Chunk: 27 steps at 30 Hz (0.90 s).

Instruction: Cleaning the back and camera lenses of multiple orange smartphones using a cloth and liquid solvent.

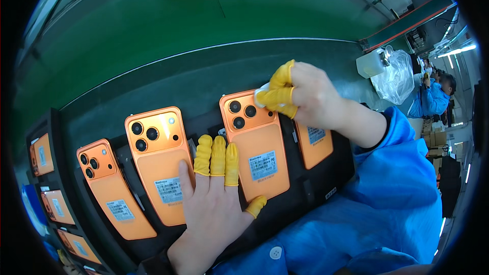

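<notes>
An orange phone (262,186) with three dark lenses and a label lies back up on a black tray (310,193). Against its camera end my right hand (316,91), in yellow finger cots, pinches a small white wipe (262,95). My left hand (214,209) lies spread and palm down, index finger along that phone's left edge and cotted thumb by its bottom edge. The bare little finger rests over the right edge of a second orange phone (160,168). Farther left is another orange phone (114,193); one more phone (316,147) sits partly under my right hand.
At the far left, a second black tray (66,173) holds several orange phones. A white dispenser bottle (370,65) and a clear plastic bag (395,79) stand on the green bench (193,76) at the right. Beyond them sits a person in blue (433,99).
</notes>
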Tool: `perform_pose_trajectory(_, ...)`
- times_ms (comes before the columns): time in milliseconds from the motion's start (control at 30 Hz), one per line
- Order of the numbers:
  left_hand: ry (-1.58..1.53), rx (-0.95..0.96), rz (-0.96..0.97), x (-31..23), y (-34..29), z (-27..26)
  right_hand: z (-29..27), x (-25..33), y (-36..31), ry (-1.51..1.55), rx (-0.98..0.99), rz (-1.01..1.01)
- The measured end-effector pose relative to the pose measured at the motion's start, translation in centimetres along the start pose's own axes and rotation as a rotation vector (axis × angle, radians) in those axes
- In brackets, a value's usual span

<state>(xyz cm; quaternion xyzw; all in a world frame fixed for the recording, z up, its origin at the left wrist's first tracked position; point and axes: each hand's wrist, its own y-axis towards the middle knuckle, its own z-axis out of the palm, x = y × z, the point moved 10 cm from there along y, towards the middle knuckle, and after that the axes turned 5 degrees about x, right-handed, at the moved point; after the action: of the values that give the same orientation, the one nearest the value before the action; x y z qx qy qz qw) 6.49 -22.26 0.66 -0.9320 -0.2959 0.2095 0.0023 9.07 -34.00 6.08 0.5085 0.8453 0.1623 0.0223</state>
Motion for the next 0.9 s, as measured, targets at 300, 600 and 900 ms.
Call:
perform_pose_trajectory(300, 0.009, -0.02, 0.003, 0.1, 0.1, -0.1, 1.2, 2.4, 2.9, 0.034, -0.092, -0.094)
perform_pose_trajectory(600, 0.028, -0.113, 0.03, -0.1, -0.7, -1.2, -4.1, 1.5, 3.4, 0.057, -0.184, 0.05)
perform_pose_trajectory(900, 0.186, -0.08, -0.303, 4.2, -9.2, -3.1, 0.2, 7.8, 10.4, 0.08, -0.104, -0.171)
